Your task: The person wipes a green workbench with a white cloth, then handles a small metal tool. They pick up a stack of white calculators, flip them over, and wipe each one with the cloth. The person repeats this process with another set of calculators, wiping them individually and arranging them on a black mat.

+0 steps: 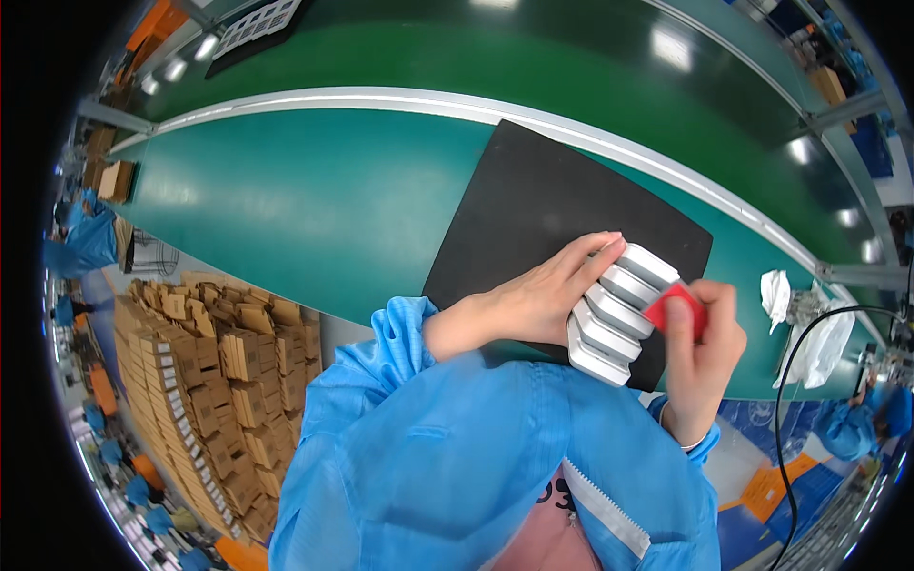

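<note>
Several white, flat, rounded devices (619, 309) stand on edge in a row over the near part of a black mat (533, 205). My left hand (552, 290) holds the row from its left side, fingers reaching over the far end. At the row's right side, my right hand (703, 347) pinches a small red pad (681, 312) between thumb and fingers. The pad is at the devices' right ends; whether it touches them I cannot tell. The mat lies on a green worktable (295, 209).
Many flattened cardboard boxes (228, 371) are stacked left of the table. Crumpled white cloth or plastic (821, 347) lies at the table's right end, beside a black cable (783, 428). A green conveyor belt (457, 52) runs beyond a metal rail (381, 93). A tray (257, 33) sits on it.
</note>
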Motion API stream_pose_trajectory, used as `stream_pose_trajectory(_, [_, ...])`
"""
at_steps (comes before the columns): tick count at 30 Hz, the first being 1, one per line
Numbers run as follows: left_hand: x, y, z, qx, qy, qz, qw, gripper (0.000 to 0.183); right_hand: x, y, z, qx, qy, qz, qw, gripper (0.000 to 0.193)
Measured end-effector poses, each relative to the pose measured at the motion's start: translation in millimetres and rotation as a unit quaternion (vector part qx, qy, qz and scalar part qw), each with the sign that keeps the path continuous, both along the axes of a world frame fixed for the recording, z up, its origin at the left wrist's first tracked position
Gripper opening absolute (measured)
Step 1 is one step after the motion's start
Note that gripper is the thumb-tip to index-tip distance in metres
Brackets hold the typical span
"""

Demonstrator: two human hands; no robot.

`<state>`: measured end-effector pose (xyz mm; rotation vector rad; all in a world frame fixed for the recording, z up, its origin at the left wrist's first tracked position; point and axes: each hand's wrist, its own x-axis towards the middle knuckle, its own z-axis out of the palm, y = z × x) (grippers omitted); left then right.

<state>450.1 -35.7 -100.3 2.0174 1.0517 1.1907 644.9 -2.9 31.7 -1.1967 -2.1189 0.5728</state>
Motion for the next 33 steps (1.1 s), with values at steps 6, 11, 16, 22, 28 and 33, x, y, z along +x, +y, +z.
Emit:
stream_pose_trajectory(6, [-4,0,0,-0.014,0.005,0.018,1.000,0.113,-37,5,3,0.134,-0.177,0.097,0.970,0.024])
stream_pose_trajectory(11, [-5,12,-8,0.029,0.113,-0.053,0.992,0.107,-69,8,-6,0.189,-0.205,0.095,0.956,0.022])
stream_pose_trajectory(16, [0,-1,6,-0.019,0.004,0.022,1.000,0.110,-42,19,20,0.094,-0.060,-0.013,0.994,0.023])
stream_pose_trajectory(22, [0,0,1,0.022,0.007,0.012,1.000,0.120,-24,-4,21,0.104,-0.150,0.082,0.980,0.025])
stream_pose_trajectory(28, [-2,-1,-1,0.016,0.018,0.019,1.000,0.106,-45,1,7,0.193,-0.224,0.105,0.950,0.024])
stream_pose_trajectory(33, [-6,5,-12,-0.009,0.031,-0.035,0.999,0.102,-72,3,-2,0.174,-0.196,0.162,0.951,0.021])
